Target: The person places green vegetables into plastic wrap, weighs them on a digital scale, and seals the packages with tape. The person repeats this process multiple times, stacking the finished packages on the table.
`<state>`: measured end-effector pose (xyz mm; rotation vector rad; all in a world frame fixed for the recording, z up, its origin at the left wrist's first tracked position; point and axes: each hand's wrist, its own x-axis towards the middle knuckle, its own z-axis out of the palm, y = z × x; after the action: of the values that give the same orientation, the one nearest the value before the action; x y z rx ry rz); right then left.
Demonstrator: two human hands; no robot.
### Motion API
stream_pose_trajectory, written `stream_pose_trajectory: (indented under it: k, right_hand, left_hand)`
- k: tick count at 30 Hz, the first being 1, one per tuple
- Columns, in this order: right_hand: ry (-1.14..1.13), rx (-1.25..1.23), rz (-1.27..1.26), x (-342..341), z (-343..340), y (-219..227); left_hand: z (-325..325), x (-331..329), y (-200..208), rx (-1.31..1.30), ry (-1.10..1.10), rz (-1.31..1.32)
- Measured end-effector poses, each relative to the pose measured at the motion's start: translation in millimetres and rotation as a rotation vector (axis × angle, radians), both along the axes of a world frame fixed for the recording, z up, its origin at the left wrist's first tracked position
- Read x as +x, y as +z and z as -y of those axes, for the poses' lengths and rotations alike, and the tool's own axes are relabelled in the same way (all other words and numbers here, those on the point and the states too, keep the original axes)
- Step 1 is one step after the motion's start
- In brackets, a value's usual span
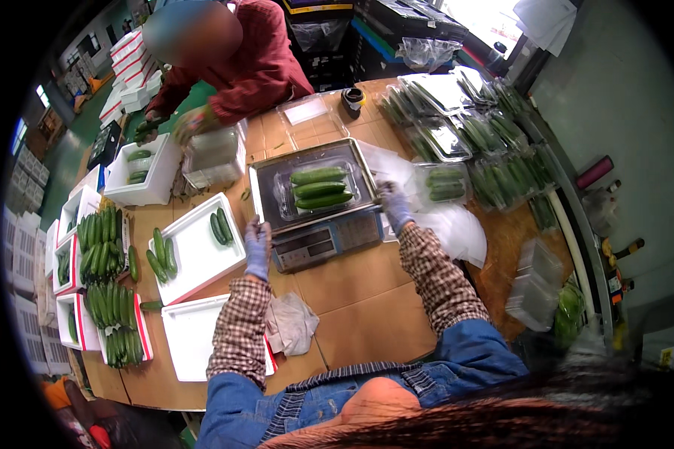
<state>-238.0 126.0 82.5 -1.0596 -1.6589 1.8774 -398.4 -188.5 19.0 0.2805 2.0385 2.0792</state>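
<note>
In front of me stands a digital weighing scale (305, 251) with a metal tray (266, 193) on top. A clear plastic clamshell (283, 196) with 3 cucumbers (318, 188) lies in the tray. My left hand (257, 251), in a pale glove, is closed at the tray's near left corner. My right hand (395, 205), also gloved, grips the tray's right edge; part of its fingers is hidden behind the rim. Just right of that hand lies another packed clamshell (445, 183) of cucumbers on white plastic sheets (451, 233).
A co-worker (251, 60) in red leans over a white foam box (146, 172) and stacked clear containers (215, 157). Foam trays (202, 247) and piled cucumbers (101, 243) lie left. Packed cucumbers (494, 135) fill the far right, empty clamshells (535, 284) nearer. A cloth (292, 323) lies by my left forearm.
</note>
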Motion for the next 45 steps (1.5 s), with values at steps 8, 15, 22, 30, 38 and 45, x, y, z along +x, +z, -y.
stream_pose_trajectory:
  k: [8,15,22,30,38,45]
  right_hand:
    - [0.057,0.353,-0.191,-8,18,5]
    - [0.128,0.286,-0.102,21,43,2]
    - [0.157,0.094,-0.067,73,65,-11]
    - [0.495,-0.561,-0.002,113,146,25]
    - [0.591,-0.272,0.221,172,252,7]
    - [0.896,0.316,0.078,182,264,-10]
  left_hand:
    - [-31,24,80,-0.185,-0.140,-0.336]
    - [-95,-4,95,-0.593,-0.234,-0.870]
    - [-107,-14,85,-0.582,-0.283,-0.764]
    - [12,103,110,-0.274,-0.836,-0.603]
    - [97,231,8,0.074,-0.587,0.530]
    - [126,258,25,0.369,-0.398,0.747]
